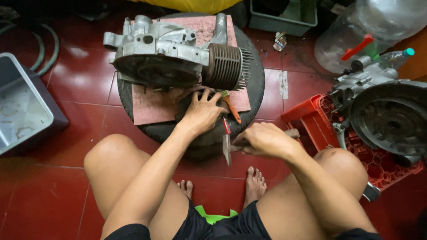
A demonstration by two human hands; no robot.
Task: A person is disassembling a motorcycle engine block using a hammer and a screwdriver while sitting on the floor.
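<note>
Right grip: the right hand (265, 140) is curled shut around a scraper (227, 149), its flat grey blade pointing down toward the floor, red near the top.
Left grip: the left hand (202, 113) lies fingers spread on the dark round part at the tyre's (255, 95) front edge, pressing rather than pinching; whether it clasps anything I cannot tell.
Brush: an orange-handled brush (231, 106) lies just beside the left fingers, touching or nearly touching the scraper's top.
Engine: a grey engine case (153, 53) with a finned cylinder (224, 66) sits on a pink board (151, 106) laid over the tyre, beyond the left hand.
Risk, blade: the blade hangs between both hands and above bare feet (254, 184); a slip of the right hand could likely cut the left wrist or drop the edge onto toes.
Risk, engine: the case looks heavy and rests on a board over a rounded tyre; a hard push could tip it toward the knees.
Risk, fins: the thin fins look easy to bend or chip if the scraper strikes them.
Surround: a red crate (311, 118) carrying a second engine (387, 113) stands close by the right knee, a metal tray (22, 106) at the left.
</note>
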